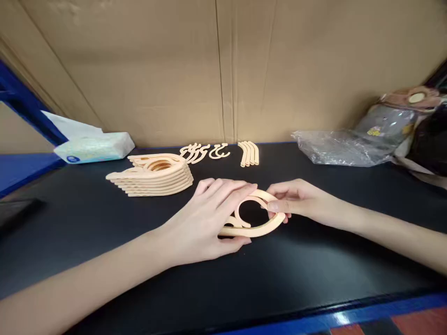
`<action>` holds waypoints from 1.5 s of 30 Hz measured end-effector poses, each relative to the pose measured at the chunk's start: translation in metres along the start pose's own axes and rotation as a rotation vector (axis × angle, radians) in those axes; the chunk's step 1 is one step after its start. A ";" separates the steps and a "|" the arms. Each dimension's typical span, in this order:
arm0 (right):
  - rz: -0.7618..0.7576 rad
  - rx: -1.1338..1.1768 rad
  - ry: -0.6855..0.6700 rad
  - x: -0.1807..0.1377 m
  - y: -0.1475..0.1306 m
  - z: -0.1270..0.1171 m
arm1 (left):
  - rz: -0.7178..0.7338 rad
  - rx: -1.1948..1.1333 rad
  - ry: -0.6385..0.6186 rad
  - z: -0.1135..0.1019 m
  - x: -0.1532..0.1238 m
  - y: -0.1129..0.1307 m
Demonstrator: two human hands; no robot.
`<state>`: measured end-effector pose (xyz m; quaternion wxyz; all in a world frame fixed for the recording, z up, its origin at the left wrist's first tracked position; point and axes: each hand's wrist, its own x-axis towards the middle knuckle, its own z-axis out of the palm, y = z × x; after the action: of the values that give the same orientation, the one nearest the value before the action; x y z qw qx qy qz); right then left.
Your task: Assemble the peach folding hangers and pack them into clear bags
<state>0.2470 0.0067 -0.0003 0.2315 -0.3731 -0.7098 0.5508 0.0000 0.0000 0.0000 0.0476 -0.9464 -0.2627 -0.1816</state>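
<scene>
A cream plastic piece (260, 230), which looks like a folding clothes hanger's body with a curved outer bar and a round inner loop, is between my two hands just above the black table. My left hand (213, 216) spans its left end, fingers over the far side and thumb along the near edge, covering much of that end. At the right end, my right hand (291, 200) pinches the bend between thumb and fingers. Similar cream pieces lie in a stack (157, 179) beyond my left hand.
Several small cream hooks (197, 152) and several short curved bars (248, 153) lie along the back of the table (314, 270). At the back left is a tissue pack (96, 146). A clear plastic bag (342, 149) and a grey bottle (387, 123) are at the right, before a cardboard wall (167, 70).
</scene>
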 end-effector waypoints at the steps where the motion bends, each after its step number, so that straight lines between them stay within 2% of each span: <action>1: -0.027 -0.009 0.033 0.000 -0.001 -0.001 | -0.008 -0.003 0.002 -0.004 0.001 0.000; 5: -0.077 0.005 0.134 0.002 0.000 -0.007 | -0.065 0.024 0.069 -0.026 0.004 -0.006; 7: -0.062 0.049 0.157 0.004 0.002 -0.011 | -0.105 0.057 0.142 -0.044 0.006 -0.014; 9: -0.034 0.092 0.169 0.007 0.004 -0.013 | -0.182 0.071 0.161 -0.064 0.005 -0.029; 11: -0.021 0.083 0.166 0.009 0.006 -0.015 | -0.285 0.036 0.125 -0.082 -0.001 -0.048; 14: -0.042 -0.007 0.113 0.009 0.009 -0.016 | -0.507 -0.066 -0.013 -0.098 -0.019 -0.080; 18: -0.053 -0.078 0.060 0.008 0.011 -0.018 | -0.731 -0.026 -0.036 -0.102 -0.044 -0.115; 20: -0.049 -0.094 0.056 0.007 0.010 -0.018 | -0.793 -0.013 -0.054 -0.102 -0.051 -0.125; 25: -0.034 -0.124 0.044 0.005 0.007 -0.018 | -0.763 -0.070 -0.060 -0.102 -0.056 -0.134; 32: -0.024 -0.151 0.024 0.004 0.006 -0.016 | -0.587 -0.036 -0.082 -0.096 -0.060 -0.137; 45: -0.012 -0.187 0.017 0.004 0.002 -0.016 | -0.617 -0.151 -0.113 -0.090 -0.057 -0.139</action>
<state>0.2566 0.0197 0.0023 0.2049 -0.3936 -0.7583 0.4776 -0.1459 0.0752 0.0613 -0.0948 -0.8316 -0.5253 -0.1538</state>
